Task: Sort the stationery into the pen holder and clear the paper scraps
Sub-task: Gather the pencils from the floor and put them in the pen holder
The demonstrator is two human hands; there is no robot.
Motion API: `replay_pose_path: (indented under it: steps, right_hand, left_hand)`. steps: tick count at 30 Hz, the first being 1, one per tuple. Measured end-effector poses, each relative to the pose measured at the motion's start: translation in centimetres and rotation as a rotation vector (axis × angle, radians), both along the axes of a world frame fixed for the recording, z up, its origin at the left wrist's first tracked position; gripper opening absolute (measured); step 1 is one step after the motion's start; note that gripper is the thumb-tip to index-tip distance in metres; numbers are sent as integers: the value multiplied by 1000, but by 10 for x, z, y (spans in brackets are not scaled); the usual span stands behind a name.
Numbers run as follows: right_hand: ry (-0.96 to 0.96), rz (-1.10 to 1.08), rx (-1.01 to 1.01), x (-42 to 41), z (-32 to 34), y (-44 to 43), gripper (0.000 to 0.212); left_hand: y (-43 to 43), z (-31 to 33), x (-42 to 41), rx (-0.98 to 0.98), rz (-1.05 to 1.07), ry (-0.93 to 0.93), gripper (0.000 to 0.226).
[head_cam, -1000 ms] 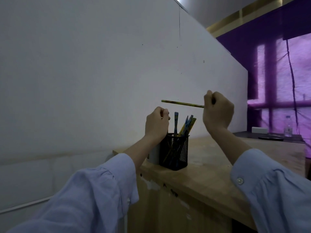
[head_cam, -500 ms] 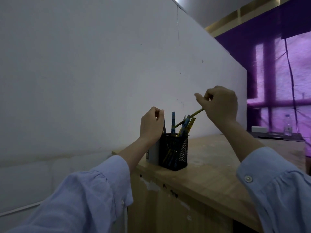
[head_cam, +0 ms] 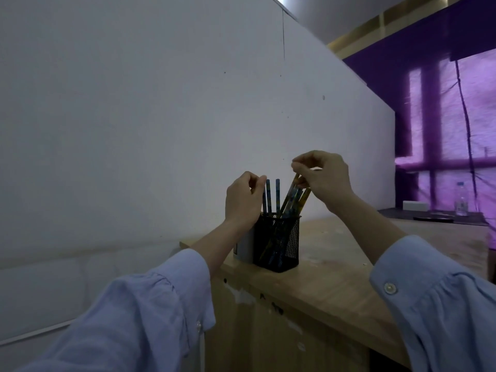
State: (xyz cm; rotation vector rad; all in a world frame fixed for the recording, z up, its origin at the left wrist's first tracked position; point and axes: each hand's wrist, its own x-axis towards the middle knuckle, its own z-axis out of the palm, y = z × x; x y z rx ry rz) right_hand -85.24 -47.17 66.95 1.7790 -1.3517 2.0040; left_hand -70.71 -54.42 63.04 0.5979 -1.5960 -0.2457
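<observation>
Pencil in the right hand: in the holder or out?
In. The pencil reaches down inside the holder among others; the right hand pinches its top.

The white wall [head_cam: 134, 130] stands close on the left of the pen holder [head_cam: 277, 245], and a grey box [head_cam: 245, 248] touches the holder's left side, so that side is tight. Upright and tilted pencils [head_cam: 277, 194] crowd the mouth. The left hand [head_cam: 241, 200] curls beside them and the right hand [head_cam: 324, 178] pinches a yellow pencil [head_cam: 290, 193] above. Right of the holder, the surface [head_cam: 349, 277] gives open passage. A bottle [head_cam: 461, 200] stands far right, well apart.
</observation>
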Motion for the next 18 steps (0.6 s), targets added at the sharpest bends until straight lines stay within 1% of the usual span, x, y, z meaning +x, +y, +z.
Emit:
replay_pose_path:
  steps: [1,2,3,4,6,9,11,15,18]
  right_hand:
    - [162,-138,6,-1,-2,-1,8]
    - [317,-258,22,0,-6,-2,13]
    - [423,-319,61,1,-9,-4,19]
    - [474,-331,119,3,-12,-5,25]
    - [476,-290,229,6,-15,-7,33]
    - [441,-190,324,9,-19,-4,42]
    - [405,-144,315,11,-22,1,47]
    - [308,-166,214,20,-24,20,51]
    - [322,-196,207,29,-32,31,52]
  left_hand:
    - [1,0,1,-7,5,-2,21]
    - [1,1,1,-11,13,-8,20]
    - [3,1,1,-11,22,-17,19]
    - [4,1,2,-8,28,-26,19]
    - [7,2,3,-1,30,-38,18]
    - [14,4,6,14,25,-64,19]
    - [19,7,11,14,48,-100,21]
    - [38,14,35,-41,116,-156,21]
    - [54,17,56,-74,145,-210,20]
